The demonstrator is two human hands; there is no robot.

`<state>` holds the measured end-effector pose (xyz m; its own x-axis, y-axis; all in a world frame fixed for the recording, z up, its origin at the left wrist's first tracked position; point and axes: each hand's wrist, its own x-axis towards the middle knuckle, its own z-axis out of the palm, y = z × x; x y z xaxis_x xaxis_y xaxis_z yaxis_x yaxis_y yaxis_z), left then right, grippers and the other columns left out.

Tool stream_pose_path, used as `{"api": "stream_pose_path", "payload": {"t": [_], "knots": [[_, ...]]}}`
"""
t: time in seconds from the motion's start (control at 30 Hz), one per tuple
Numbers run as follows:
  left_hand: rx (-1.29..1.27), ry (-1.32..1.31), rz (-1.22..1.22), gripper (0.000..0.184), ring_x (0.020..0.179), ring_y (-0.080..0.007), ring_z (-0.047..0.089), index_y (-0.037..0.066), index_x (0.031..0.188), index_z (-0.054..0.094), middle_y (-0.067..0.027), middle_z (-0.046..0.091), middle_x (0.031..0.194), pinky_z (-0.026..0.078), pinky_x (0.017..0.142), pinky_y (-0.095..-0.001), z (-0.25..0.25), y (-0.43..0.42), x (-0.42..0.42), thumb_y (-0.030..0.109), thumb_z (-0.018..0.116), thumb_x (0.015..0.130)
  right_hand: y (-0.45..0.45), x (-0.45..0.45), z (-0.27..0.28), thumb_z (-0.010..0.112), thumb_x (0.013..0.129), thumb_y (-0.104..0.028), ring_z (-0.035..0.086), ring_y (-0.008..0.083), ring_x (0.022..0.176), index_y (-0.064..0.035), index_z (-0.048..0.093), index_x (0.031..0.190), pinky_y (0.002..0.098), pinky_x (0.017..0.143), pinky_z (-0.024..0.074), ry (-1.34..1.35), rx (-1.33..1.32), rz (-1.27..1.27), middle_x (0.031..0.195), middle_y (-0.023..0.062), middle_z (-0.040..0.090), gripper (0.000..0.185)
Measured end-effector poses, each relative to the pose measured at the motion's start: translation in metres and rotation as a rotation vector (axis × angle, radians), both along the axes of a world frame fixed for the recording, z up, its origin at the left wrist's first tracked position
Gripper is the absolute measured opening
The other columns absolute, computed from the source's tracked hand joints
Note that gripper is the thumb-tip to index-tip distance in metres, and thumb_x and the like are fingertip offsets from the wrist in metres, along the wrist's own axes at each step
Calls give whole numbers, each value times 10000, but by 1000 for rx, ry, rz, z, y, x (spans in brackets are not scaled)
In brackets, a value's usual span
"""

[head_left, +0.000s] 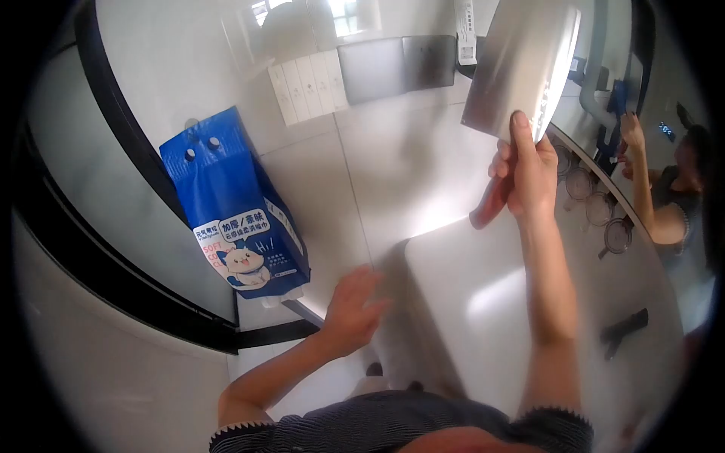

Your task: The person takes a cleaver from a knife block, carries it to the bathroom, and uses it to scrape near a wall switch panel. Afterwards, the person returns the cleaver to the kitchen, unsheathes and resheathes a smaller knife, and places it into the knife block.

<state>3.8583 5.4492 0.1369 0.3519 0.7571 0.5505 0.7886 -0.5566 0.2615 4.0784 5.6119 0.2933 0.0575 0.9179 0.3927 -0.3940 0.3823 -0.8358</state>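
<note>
In my right hand is a cleaver with a wide, shiny metal blade and a reddish-brown handle. My fingers wrap round the handle, and the thumb lies against the base of the blade. The blade points up and away from me. My left hand hangs lower and to the left with its fingers apart and nothing in it, a little blurred. Nearest to it is a blue bag of soft cotton towels, printed with a white cartoon cat, hanging at the wall.
Below the cleaver is a white, smooth-topped surface. A mirror at the right reflects a person with a raised arm. Round hoop-like items and a dark object sit along the right. Switch panels line the tiled wall. A black-framed door stands left.
</note>
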Motion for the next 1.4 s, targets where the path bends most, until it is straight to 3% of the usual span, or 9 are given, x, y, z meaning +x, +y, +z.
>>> {"api": "stream_pose_path", "payload": {"t": [0.2,0.53,0.87,1.03,1.1,1.17,1.3,1.37,1.4], "knots": [[-29,38,14,288,1188,-389,392,67,957,617,-183,476,1217,335,944,-505,-18,0,17,14,619,674,-37,23,-17,596,854,-378,420,103,449,-48,474,841,260,442,399,-76,-75,-88,590,28,455,351],[13,-228,-357,361,1034,-335,489,62,1055,602,-132,540,1076,384,888,-419,-47,23,54,-40,572,710,-134,76,-105,596,853,-386,426,104,456,-47,442,833,277,458,427,47,-308,-358,589,38,474,373],[104,-60,-634,579,1204,-364,345,193,1203,552,-136,367,1335,269,989,-466,-16,6,131,-44,603,678,-236,81,-170,578,876,-332,433,105,465,-76,415,840,290,457,432,345,-579,-648,606,42,482,306],[77,161,-674,661,1251,-374,290,277,1227,524,-132,266,1406,253,999,-500,-16,-22,189,-54,612,662,-289,107,-178,562,888,-301,452,109,449,-53,445,840,284,413,432,300,-642,-740,603,39,499,278],[90,211,-671,629,1248,-374,291,222,1252,494,-133,276,1400,255,998,-495,-20,-35,209,-29,606,686,-314,124,-179,567,882,-323,439,106,450,-59,449,844,281,416,417,307,-658,-813,597,30,483,291],[76,214,-650,602,1256,-366,283,184,1271,467,-119,249,1411,252,1006,-482,-32,-36,227,-8,602,717,-341,147,-181,517,898,-355,467,136,476,-33,476,646,274,437,404,264,-705,-820,512,46,479,411],[42,154,-723,341,1174,-303,391,125,1063,591,-70,460,1220,293,966,-437,-70,-51,281,45,632,735,-403,198,-195,585,872,-311,413,105,451,-68,437,833,289,431,389,482,-718,-957,588,19,440,287],[36,156,-893,162,1105,-260,456,110,894,642,-36,567,1057,319,928,-405,-93,-63,311,78,654,735,-444,219,-202,591,870,-281,417,114,450,-71,411,792,287,425,388,487,-745,-1090,607,36,464,288],[20,56,-959,106,981,-224,507,111,673,594,0,587,809,341,855,-379,-101,-85,337,130,692,709,-471,230,-205,593,870,-276,419,114,453,-71,410,791,285,427,389,536,-742,-1161,609,38,468,286]]}}
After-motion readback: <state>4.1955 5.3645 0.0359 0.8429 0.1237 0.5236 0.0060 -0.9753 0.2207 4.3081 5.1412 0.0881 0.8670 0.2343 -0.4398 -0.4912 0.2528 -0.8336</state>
